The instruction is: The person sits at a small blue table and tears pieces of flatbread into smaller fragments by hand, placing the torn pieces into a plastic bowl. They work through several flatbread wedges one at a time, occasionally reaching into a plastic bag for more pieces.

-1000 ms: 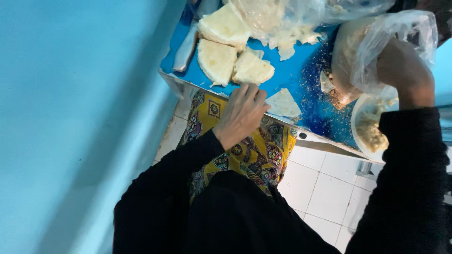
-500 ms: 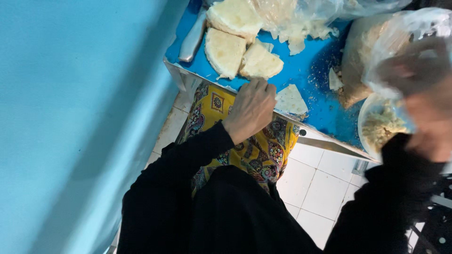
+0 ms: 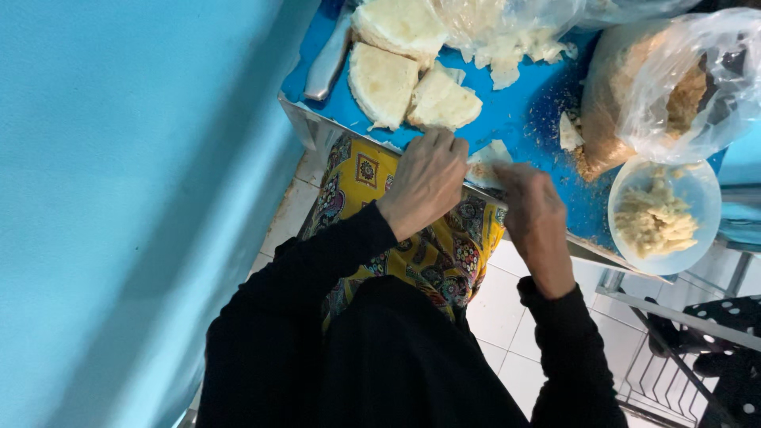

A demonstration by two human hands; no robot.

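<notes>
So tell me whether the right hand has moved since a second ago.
Yes. The right hand has come down from the plastic bag to the near edge of the blue table, beside the left hand at the small pale piece.

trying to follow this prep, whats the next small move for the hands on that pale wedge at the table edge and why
Probably lift the small pale wedge clear of the edge. Both the left hand and right hand close on it at the near rim of the blue table, where it could slip off. The grip itself is hidden.
</notes>
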